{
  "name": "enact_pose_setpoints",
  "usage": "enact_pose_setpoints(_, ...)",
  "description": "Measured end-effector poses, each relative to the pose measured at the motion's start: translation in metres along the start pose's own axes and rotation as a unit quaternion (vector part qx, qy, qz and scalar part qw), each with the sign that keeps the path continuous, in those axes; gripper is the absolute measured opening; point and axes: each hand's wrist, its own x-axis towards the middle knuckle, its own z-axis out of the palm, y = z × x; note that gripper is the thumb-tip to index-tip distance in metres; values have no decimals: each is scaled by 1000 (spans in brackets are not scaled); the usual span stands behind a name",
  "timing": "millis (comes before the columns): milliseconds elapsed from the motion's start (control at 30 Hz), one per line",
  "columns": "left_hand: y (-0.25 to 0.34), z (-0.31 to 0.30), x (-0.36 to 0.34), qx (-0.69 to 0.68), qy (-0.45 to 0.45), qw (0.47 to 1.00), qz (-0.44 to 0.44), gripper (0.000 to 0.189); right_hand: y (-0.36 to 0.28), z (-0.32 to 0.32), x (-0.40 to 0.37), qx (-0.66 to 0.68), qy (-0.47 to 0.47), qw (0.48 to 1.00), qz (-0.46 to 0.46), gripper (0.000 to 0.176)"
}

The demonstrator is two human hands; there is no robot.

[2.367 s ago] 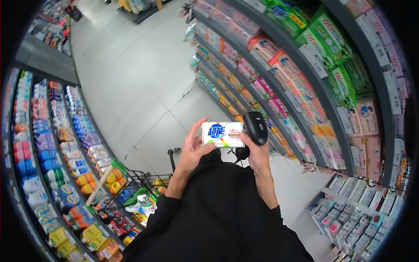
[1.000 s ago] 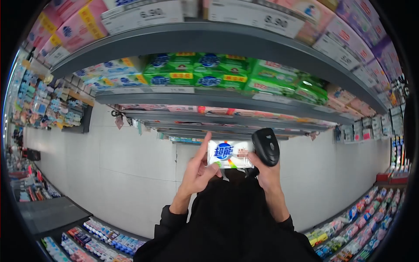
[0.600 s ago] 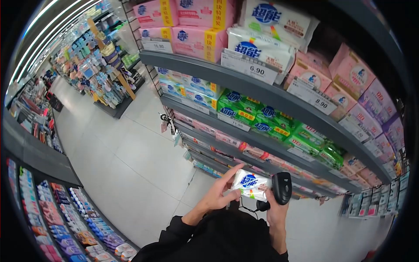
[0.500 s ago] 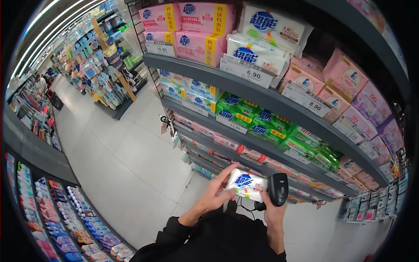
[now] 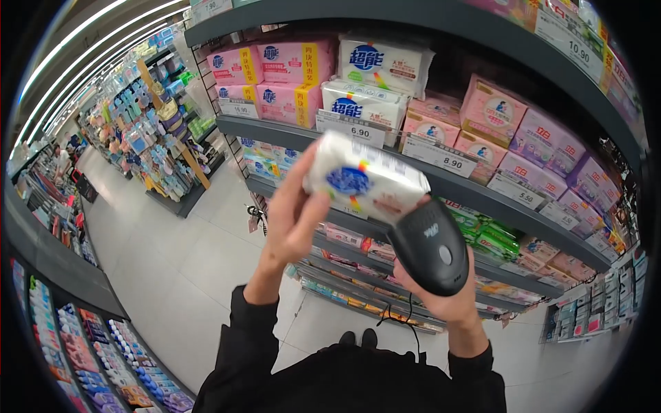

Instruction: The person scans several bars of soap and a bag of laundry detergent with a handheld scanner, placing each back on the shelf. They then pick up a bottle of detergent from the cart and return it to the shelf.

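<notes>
My left hand [image 5: 292, 213] grips a white soap pack [image 5: 368, 180] by its left end, fingers behind and thumb on the front. The pack has a blue oval logo, is slightly blurred and tilts down to the right. In my right hand [image 5: 451, 299] is a black barcode scanner [image 5: 430, 248], its head right at the pack's lower right corner. A thin black cable [image 5: 413, 330] hangs below it. Behind, on the shelf, a similar white pack [image 5: 361, 103] stands above a 6.90 price tag [image 5: 351, 130].
Pink boxed packs [image 5: 286, 62] fill the shelf to the left. Peach boxes [image 5: 492, 110] and purple packs [image 5: 544, 138] are to the right. Below are green packs [image 5: 496, 237]. A tiled aisle floor [image 5: 200, 268] runs left, with a stocked shelf [image 5: 96, 351] at lower left.
Both hands have risen toward the camera and shelf with the soap pack and scanner. The pack has tipped, showing its top edge. The view has shifted, revealing more of the upper shelf.
</notes>
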Motion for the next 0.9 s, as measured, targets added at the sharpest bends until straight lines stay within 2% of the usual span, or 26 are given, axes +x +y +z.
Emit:
enact_pose_setpoints(67, 0, -8, 24, 44, 33, 998, -16, 50, -24, 1, 17, -33, -46, 998, -36, 85)
enact_pose_setpoints(133, 0, -5, 49, 16, 40, 999, 0, 48, -46, 6, 30, -74, -33, 996, -33, 87)
enact_pose_setpoints(167, -1, -1, 59, 16, 49, 998, 42, 47, -47, 5, 35, -75, -33, 996, -34, 87)
enact_pose_setpoints(233, -12, -1, 84, 42, 74, 987, 134, 41, -49, -1, 45, -48, -10, 998, -50, 64)
enact_pose_setpoints(267, -17, -1, 94, 43, 76, 987, 133, 41, -50, -1, 51, -34, 1, 998, -56, 52)
enact_pose_setpoints(300, -21, -1, 102, 52, 85, 984, 148, 38, -58, 0, 58, 23, -31, 997, -74, 33)
enact_pose_setpoints(333, -23, -1, 107, 61, 95, 980, 163, 35, -49, -6, 67, 27, -65, 988, -136, 30)
enact_pose_setpoints(367, -24, -3, 110, 99, 110, 979, 139, 25, -54, -3, 70, 29, -53, 992, -114, 31)
enact_pose_setpoints(400, -27, -4, 110, 100, 114, 979, 139, 25, -59, 0, 73, 30, -41, 995, -91, 31)
enact_pose_setpoints(467, -36, -1, 111, 141, 147, 973, 106, 17, -63, 6, 82, -5, -55, 994, -100, 27)
enact_pose_setpoints(500, -38, 4, 112, 139, 189, 964, 123, 13, -64, 7, 85, -39, -65, 991, -108, 24)
enact_pose_setpoints(533, -41, 3, 113, 138, 190, 964, 123, 13, -62, 8, 86, -40, -64, 991, -108, 24)
enact_pose_setpoints(600, -45, 0, 117, 230, 220, 933, 167, 12, -58, 9, 89, -29, -49, 992, -115, 22)
enact_pose_setpoints(633, -44, -1, 118, 229, 222, 933, 166, 12, -60, 9, 90, -31, -51, 992, -115, 22)
enact_pose_setpoints(700, -39, -1, 120, 269, 238, 918, 167, 11, -67, 5, 93, -51, -50, 997, -34, 81)
enact_pose_setpoints(833, -50, -1, 127, 212, 259, 929, 161, 10, -58, 4, 99, -41, -45, 997, -37, 78)
enact_pose_setpoints(900, -51, 2, 132, 206, 285, 921, 166, 11, -55, 4, 101, -66, -48, 995, -61, 20)
